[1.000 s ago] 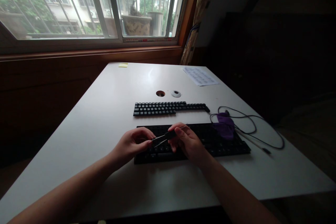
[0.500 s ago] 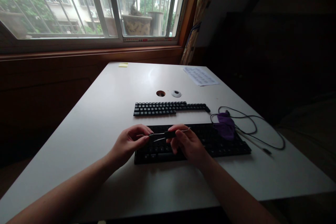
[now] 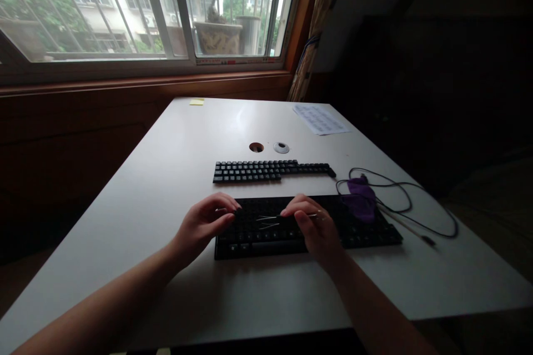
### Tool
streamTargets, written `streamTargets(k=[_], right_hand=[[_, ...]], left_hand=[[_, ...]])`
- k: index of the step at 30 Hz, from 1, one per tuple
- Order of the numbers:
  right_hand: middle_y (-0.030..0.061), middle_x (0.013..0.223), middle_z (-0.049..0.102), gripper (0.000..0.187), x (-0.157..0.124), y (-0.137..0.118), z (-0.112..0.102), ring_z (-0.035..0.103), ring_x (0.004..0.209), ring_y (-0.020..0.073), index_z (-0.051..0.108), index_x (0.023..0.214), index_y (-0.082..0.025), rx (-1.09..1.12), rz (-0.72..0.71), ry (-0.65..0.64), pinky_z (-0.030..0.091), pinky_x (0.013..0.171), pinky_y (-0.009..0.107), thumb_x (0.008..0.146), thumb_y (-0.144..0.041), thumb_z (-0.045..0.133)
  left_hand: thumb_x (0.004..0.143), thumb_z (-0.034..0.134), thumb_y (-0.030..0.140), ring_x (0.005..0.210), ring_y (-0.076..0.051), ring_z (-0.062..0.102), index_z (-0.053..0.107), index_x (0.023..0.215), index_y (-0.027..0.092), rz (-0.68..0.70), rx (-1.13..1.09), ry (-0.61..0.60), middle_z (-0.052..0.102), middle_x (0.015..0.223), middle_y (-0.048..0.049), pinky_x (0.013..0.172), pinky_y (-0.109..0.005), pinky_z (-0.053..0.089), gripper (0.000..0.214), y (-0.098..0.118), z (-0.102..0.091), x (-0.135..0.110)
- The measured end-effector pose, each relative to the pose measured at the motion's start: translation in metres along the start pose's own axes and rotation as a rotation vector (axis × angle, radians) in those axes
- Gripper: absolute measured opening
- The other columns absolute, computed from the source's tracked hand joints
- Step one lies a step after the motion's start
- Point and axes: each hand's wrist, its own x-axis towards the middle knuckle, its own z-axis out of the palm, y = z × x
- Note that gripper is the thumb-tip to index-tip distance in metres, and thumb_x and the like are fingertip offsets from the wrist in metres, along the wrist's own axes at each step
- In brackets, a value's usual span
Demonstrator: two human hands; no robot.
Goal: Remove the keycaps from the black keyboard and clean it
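A black keyboard lies in front of me, with keys still along its near rows and right side. Over its middle my right hand grips a wire keycap puller, whose thin metal prongs point left and have nothing visible between them. Above the keyboard's left end is my left hand, its fingertips pinched on a small black keycap, mostly covered by the fingers. Beyond the keyboard, removed keycaps stand in tidy rows on the white table.
A purple cloth rests over the keyboard's upper right corner. Beside it a black cable loops across the table. Farther back are a round hole, its grey cover, printed sheets and a yellow sticky note.
The keycap puller has drawn away to the right with my right hand, off the left fingertips. My left hand stays nearly in place, holding the keycap.
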Motion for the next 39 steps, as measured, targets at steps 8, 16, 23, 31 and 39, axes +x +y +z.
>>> streamTargets(k=[8, 16, 23, 31, 39], right_hand=[[0.0058, 0.095, 0.060, 0.030, -0.001, -0.010, 0.010, 0.058, 0.087, 0.0188, 0.062, 0.118, -0.025, -0.184, -0.241, -0.150, 0.051, 0.077, 0.036, 0.093, -0.012, 0.051], [0.0027, 0.080, 0.062, 0.026, -0.002, -0.015, 0.034, 0.057, 0.070, 0.0152, 0.065, 0.115, -0.026, -0.250, -0.304, -0.096, 0.050, 0.064, 0.028, 0.089, -0.019, 0.065], [0.0033, 0.078, 0.063, 0.022, -0.003, -0.017, 0.035, 0.057, 0.068, 0.0150, 0.067, 0.108, -0.024, -0.252, -0.279, -0.074, 0.050, 0.062, 0.028, 0.088, -0.016, 0.067], [0.0030, 0.077, 0.065, 0.020, -0.002, -0.017, 0.033, 0.059, 0.069, 0.0156, 0.069, 0.107, -0.026, -0.290, -0.290, -0.079, 0.051, 0.064, 0.030, 0.088, -0.019, 0.066], [0.0045, 0.090, 0.066, 0.013, 0.004, -0.012, -0.015, 0.063, 0.083, 0.0186, 0.069, 0.100, -0.025, -0.485, -0.072, 0.043, 0.053, 0.076, 0.033, 0.092, -0.021, 0.061]], left_hand=[[0.086, 0.068, 0.013, 0.088, -0.019, 0.065, 0.067, 0.089, 0.015, 0.151, 0.159, -0.123, 0.067, 0.096, -0.0101, 0.074, -0.028, 0.056, 0.003, 0.008, 0.012, -0.006], [0.087, 0.066, 0.011, 0.090, -0.020, 0.066, 0.065, 0.092, 0.016, 0.190, 0.187, -0.155, 0.067, 0.098, -0.0107, 0.075, -0.029, 0.057, 0.007, 0.000, 0.014, -0.008], [0.085, 0.066, 0.007, 0.093, -0.020, 0.067, 0.065, 0.095, 0.016, 0.187, 0.204, -0.199, 0.066, 0.102, -0.0108, 0.078, -0.030, 0.059, 0.013, 0.001, 0.016, -0.009], [0.086, 0.065, 0.010, 0.091, -0.019, 0.066, 0.065, 0.093, 0.016, 0.177, 0.258, -0.201, 0.066, 0.100, -0.0108, 0.076, -0.029, 0.059, 0.009, 0.003, 0.015, -0.008], [0.087, 0.065, 0.013, 0.090, -0.018, 0.064, 0.066, 0.089, 0.015, 0.167, 0.371, -0.136, 0.062, 0.099, -0.0095, 0.074, -0.026, 0.056, 0.004, 0.001, 0.006, -0.001]])
